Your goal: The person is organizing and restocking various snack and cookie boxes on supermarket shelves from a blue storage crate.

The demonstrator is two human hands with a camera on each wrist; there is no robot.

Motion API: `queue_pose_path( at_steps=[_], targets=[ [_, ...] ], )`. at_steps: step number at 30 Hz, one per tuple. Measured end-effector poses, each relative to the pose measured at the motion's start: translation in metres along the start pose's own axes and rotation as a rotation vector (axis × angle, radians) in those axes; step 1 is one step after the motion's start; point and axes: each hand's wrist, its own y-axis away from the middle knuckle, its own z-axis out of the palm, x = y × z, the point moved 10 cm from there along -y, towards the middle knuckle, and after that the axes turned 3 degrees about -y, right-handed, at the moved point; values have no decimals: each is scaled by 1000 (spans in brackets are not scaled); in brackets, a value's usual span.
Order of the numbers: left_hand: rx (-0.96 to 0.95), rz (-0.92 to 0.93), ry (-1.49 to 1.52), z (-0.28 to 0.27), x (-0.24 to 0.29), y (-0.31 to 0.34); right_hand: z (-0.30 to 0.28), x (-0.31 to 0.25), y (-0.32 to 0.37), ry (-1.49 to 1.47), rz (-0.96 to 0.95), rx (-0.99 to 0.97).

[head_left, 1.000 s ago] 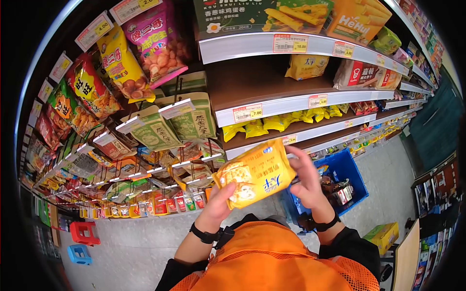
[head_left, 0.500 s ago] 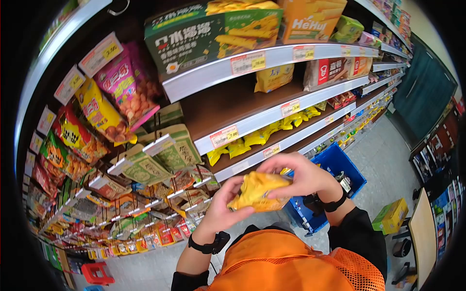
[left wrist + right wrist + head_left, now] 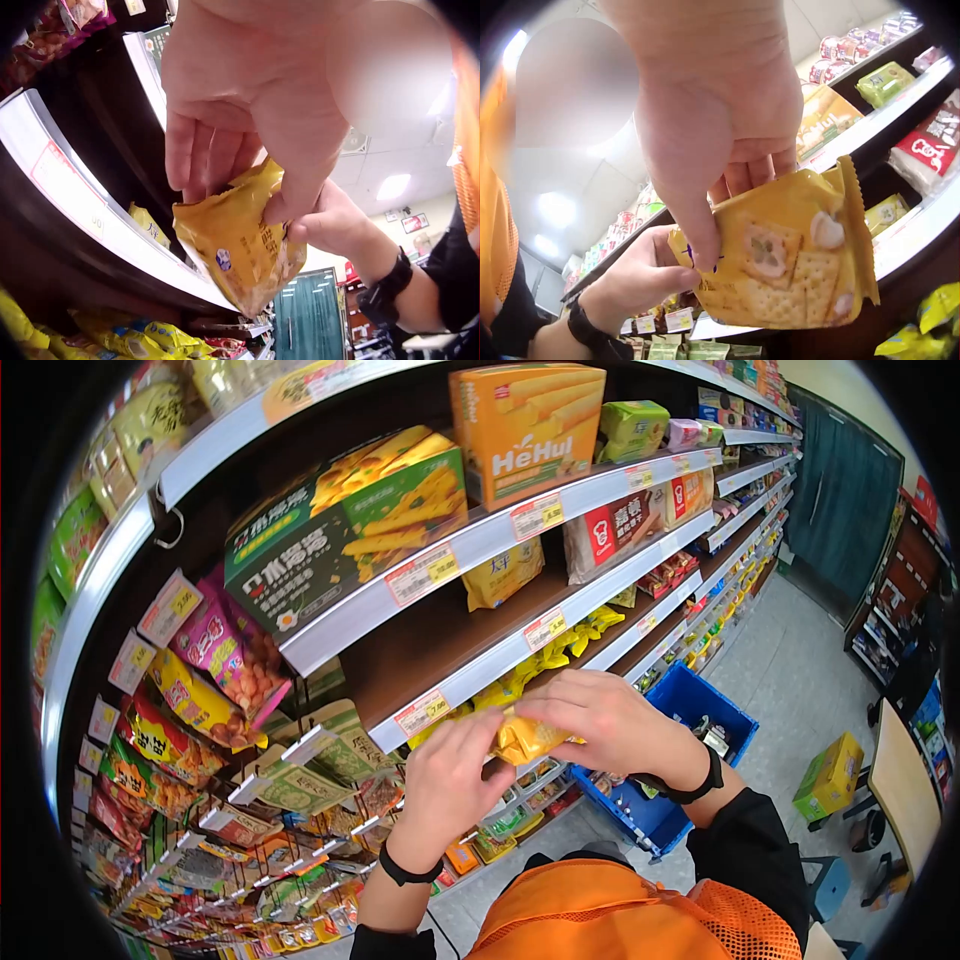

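Between both hands is a yellow packet of crackers (image 3: 527, 738), with square crackers printed on its face in the right wrist view. My left hand (image 3: 455, 785) grips one end, thumb on the near face and fingers behind. At the other end my right hand (image 3: 615, 725) holds it the same way, its thumb (image 3: 697, 236) over the printed lettering. The packet is in front of the shelf, overlapping the lower shelf edge in the head view. A similar yellow packet (image 3: 503, 574) stands on the middle shelf (image 3: 400, 670), farther back.
Green egg-roll boxes (image 3: 350, 530) and an orange box (image 3: 525, 435) fill the shelf above. Small yellow bags (image 3: 560, 650) lie on the shelf below. Hanging snack bags (image 3: 230, 650) line the left side. A blue crate (image 3: 705, 700) with goods sits on the floor, right.
The packet has turned from its printed face showing to being seen edge-on from above, and both hands have closed around its ends. The head view has shifted, bringing the shelves lower and leftward.
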Motion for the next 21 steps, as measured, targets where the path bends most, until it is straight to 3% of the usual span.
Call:
queue_pose_path(
  at_steps=[2, 7, 11, 18, 21],
  targets=[
    [65, 55, -24, 1, 1, -12, -26, -2, 1, 136, -36, 227],
    [239, 115, -71, -4, -4, -33, -58, 6, -4, 288, 35, 382],
    [383, 139, -147, -9, -17, -49, -67, 13, 3, 224, 38, 573],
    [443, 22, -238, 11, -57, -73, -26, 24, 31, 108, 89, 468],
    [331, -182, -98, 29, -81, -80, 1, 35, 43, 98, 110, 413]
  ],
)
